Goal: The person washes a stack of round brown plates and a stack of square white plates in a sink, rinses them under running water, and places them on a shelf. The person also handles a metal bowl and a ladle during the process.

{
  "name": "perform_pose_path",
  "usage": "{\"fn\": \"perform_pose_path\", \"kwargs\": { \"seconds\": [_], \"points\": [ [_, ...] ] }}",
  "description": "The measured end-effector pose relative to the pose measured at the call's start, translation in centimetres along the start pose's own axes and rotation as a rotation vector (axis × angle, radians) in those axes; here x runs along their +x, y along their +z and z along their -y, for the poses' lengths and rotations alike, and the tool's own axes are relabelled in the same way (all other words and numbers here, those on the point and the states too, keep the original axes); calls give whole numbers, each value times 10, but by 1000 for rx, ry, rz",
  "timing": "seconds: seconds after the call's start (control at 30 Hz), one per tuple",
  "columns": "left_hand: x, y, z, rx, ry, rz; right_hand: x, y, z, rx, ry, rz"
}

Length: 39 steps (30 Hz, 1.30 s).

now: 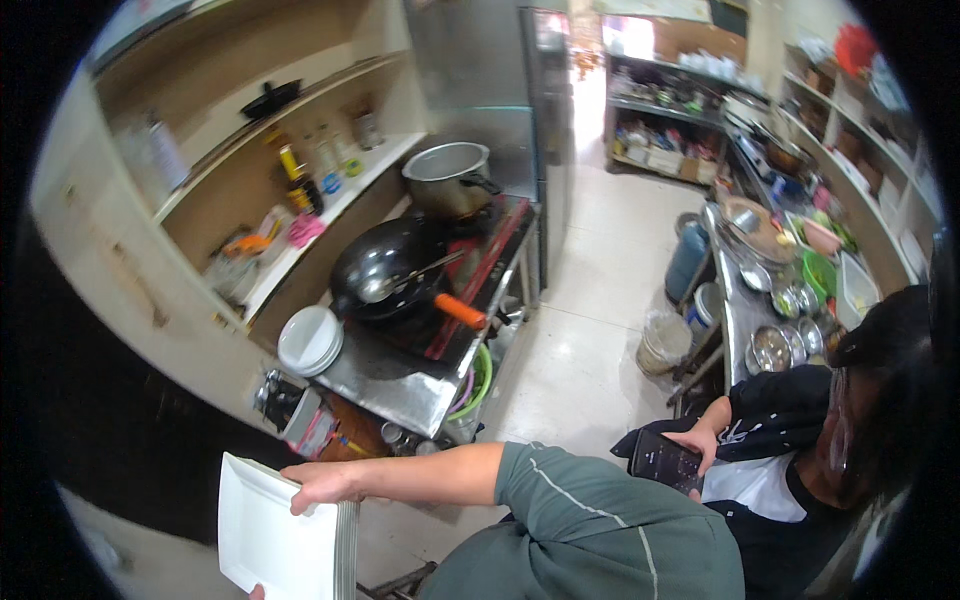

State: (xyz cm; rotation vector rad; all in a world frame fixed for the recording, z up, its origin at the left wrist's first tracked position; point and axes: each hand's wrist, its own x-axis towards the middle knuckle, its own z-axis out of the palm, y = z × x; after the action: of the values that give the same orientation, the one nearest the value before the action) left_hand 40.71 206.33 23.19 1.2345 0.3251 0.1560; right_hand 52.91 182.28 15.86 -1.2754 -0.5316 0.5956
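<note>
A stack of white rectangular plates (279, 529) is held at the lower left, tilted so that the top plate's face shows. My right hand (324, 484) grips its upper edge, the thumb over the top plate's rim and the arm in a green sleeve stretched out from the right. Of my left hand (257, 592) only a fingertip shows, pressed on the plate's lower rim at the bottom border. Beyond the plates, a few white bowls (309, 339) are piled on the corner of the steel stove table (405, 394).
A black wok (386, 262) with a ladle (379, 289) and orange handle sits beside a large pot (446, 180). At right, a person (772, 465) holds a phone (666, 461), close to my shoulder. Behind them, a steel counter (739, 315) carries bowls and baskets. A bucket (664, 341) stands on the floor.
</note>
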Motion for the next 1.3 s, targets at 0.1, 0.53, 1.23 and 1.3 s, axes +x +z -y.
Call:
{"fn": "perform_pose_path", "kwargs": {
  "seconds": [0.1, 0.53, 1.23, 1.3],
  "points": [
    [24, 68, 5, 36, -14, 120, -32, -59, 30, 84, -55, -92],
    [160, 346, 78, 81, -272, 783, -155, -242, 127, 330, -258, -604],
    [12, 891, 318, 398, -760, 1123, -636, -546, 120, 380, -376, -1283],
    [-16, 928, 352, 313, -598, 1287, -681, -572, 124, 360, -340, -1378]
  ]
}}
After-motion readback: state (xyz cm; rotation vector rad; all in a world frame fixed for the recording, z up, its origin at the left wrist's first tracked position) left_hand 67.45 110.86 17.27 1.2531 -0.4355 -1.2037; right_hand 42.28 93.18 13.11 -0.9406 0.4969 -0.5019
